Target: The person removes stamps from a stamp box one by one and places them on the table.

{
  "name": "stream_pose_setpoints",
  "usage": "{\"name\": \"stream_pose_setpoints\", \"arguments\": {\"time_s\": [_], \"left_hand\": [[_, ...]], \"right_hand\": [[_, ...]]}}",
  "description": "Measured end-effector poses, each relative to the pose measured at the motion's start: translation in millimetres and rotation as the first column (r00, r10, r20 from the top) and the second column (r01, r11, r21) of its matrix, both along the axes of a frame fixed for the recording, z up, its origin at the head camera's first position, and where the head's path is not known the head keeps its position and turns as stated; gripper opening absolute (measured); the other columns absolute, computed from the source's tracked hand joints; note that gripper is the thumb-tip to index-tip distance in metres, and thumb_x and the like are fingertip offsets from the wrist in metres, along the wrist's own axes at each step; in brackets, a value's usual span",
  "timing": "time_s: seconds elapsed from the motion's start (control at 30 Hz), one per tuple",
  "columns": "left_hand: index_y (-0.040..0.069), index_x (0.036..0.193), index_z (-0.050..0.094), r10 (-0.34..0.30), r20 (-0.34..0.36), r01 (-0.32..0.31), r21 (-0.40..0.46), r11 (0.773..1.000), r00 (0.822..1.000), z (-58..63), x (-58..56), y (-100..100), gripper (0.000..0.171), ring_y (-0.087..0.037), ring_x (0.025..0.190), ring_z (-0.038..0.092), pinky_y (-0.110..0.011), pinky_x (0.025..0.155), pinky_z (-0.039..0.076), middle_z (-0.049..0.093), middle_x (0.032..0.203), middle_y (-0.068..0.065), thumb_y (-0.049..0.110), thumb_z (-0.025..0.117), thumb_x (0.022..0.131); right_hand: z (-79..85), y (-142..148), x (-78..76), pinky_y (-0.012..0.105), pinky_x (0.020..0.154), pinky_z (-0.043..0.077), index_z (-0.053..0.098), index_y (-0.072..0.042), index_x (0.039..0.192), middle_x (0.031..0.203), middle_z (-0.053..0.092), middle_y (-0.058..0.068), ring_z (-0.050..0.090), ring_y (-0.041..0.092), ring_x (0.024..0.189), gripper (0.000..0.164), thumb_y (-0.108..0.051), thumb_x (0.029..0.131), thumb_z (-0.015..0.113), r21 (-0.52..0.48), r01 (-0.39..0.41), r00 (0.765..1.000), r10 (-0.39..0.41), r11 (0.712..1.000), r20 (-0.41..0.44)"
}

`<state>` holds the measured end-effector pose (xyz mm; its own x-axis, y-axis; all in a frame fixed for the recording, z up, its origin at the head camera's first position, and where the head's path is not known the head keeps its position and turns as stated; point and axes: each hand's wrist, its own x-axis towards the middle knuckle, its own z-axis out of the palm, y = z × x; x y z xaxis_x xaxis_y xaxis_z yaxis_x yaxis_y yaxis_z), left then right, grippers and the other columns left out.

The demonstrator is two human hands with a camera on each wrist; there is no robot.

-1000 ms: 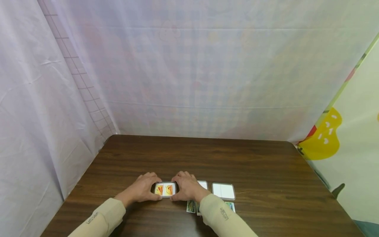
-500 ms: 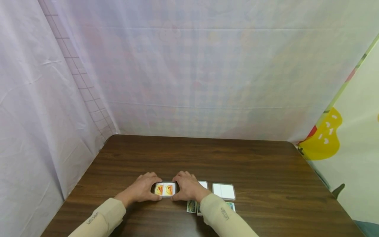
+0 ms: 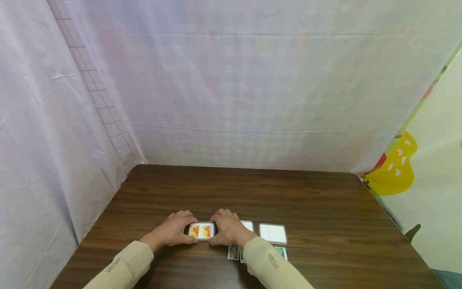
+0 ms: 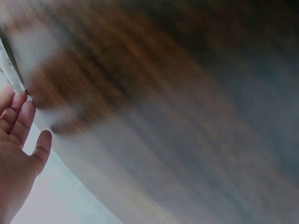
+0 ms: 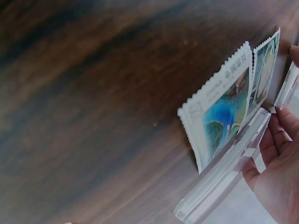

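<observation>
The small clear case (image 3: 212, 230) lies on the brown table (image 3: 310, 200), with two orange-yellow stamps (image 3: 206, 231) showing in it. The left hand (image 3: 174, 228) is at its 9 o'clock and the right hand (image 3: 228, 228) at its 3 o'clock; on each, thumb and forefinger are moderately spread and appear to pinch the case by its near and far corners. If one hand presses harder than the other, I think the case could tilt or slide, and the stamps in it could become crooked. Toward 4 o'clock, the right sleeve (image 3: 276, 263) passes over the loose stamps (image 3: 233, 252), so a dragging cuff could sweep or crease them. The second case (image 3: 248, 225), at 3 o'clock, is partly behind the right hand and might be knocked by it; the third case (image 3: 272, 233), farther at 3 o'clock, is less at risk. How many stamps lie under the sleeve, I cannot tell. Whether the held case is fully closed is also unclear, since the left wrist view is blurred and gives only a thin edge, and the right wrist view cuts off part of the hand.
</observation>
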<state>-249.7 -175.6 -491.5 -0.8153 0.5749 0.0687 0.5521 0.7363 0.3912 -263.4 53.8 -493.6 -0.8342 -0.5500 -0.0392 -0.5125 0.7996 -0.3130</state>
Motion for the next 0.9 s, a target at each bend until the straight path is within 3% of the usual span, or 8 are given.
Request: {"name": "stream_pose_setpoints", "arguments": {"time_s": [0.3, 0.9], "left_hand": [[0.007, 0.113, 0.065, 0.027, -0.004, -0.027, 0.01, 1.0, 1.0, -2.1, 0.1, 2.3, 0.054, -0.017, 0.092, 0.051, -0.042, 0.081, 0.04, 0.055, 0.103, 0.003, 0.039, 0.082, 0.073], [0.01, 0.112, 0.067, -0.008, 0.013, 0.008, 0.006, 1.0, 1.0, 0.9, -4.3, 0.1, 0.051, -0.017, 0.092, 0.051, -0.041, 0.08, 0.04, 0.057, 0.105, 0.003, 0.042, 0.079, 0.075]], "right_hand": [[0.8, -0.8, 0.3, 0.044, 0.097, 0.041, 0.065, -0.013, 0.119, 0.12, 0.057, 0.0, 0.05, 0.019, 0.11, 0.061, -0.043, 0.069, 0.082, 0.007, 0.003, 1.0, -0.003, 1.0, -0.008], [-0.2, -1.1, 0.1, 0.043, 0.095, 0.041, 0.065, -0.014, 0.116, 0.118, 0.057, -0.001, 0.05, 0.019, 0.109, 0.059, -0.044, 0.068, 0.082, 0.01, 0.004, 1.0, -0.004, 1.0, -0.018]]}}
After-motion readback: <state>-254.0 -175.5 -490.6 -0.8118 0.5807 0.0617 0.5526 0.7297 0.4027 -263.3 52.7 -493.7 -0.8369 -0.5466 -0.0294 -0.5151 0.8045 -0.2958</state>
